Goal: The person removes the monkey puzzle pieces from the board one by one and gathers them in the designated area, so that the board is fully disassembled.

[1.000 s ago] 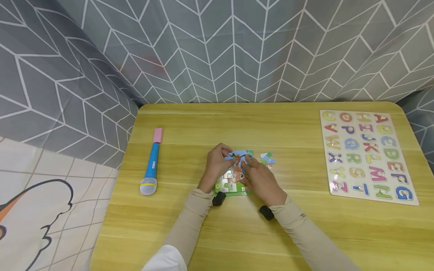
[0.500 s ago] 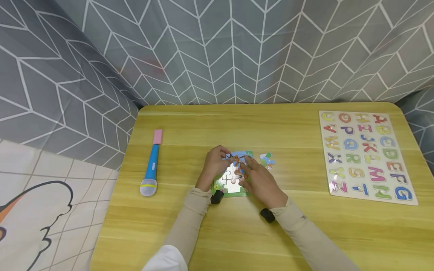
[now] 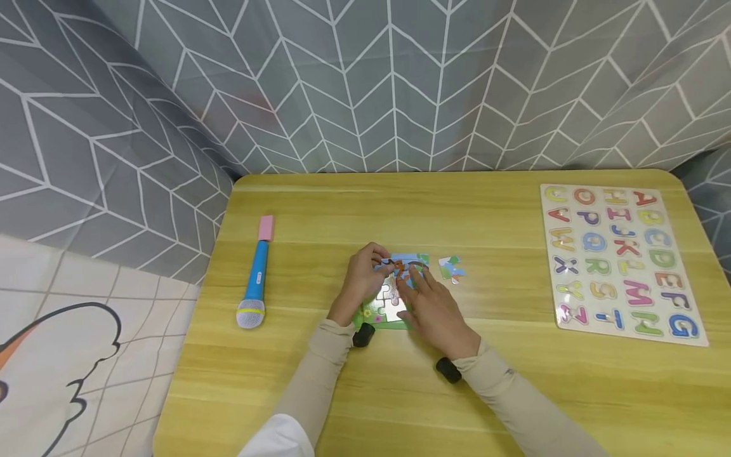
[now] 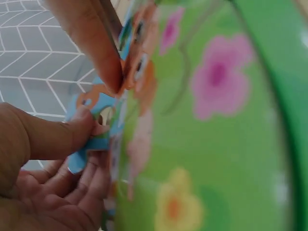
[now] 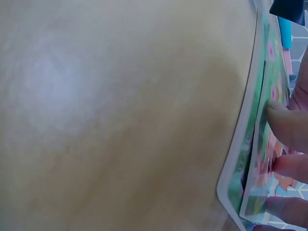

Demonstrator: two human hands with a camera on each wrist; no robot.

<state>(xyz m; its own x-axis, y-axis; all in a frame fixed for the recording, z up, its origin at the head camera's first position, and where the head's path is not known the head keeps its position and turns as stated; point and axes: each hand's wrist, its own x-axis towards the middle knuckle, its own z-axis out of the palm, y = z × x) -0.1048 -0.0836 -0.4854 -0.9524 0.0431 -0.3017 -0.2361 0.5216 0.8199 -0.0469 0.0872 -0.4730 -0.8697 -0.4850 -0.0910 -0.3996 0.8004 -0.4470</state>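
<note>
A small jigsaw puzzle point(image 3: 388, 301) with a green border and a brown figure lies between the hands. The left hand point(image 3: 361, 276) is at its upper left; in the left wrist view this hand point(image 4: 53, 149) pinches a blue and orange puzzle piece point(image 4: 103, 101) with thumb and fingers, beside the assembled part. The right hand point(image 3: 436, 308) rests its spread fingertips on the puzzle's right side. In the right wrist view the right hand point(image 5: 288, 154) touches the green puzzle edge point(image 5: 262, 159), which sits slightly raised over its backing. A loose piece group point(image 3: 451, 268) lies to the right.
A blue toy microphone point(image 3: 256, 279) with a pink block point(image 3: 266, 228) at its end lies on the left of the wooden table point(image 3: 457, 209). A white alphabet board point(image 3: 628, 263) lies on the right. Grey patterned cloth point(image 3: 400, 89) hangs behind the table.
The right hand's fingers have shifted slightly left over the puzzle, towards the brown figure. The left hand has hardly moved, and the loose pieces stay where they were.
</note>
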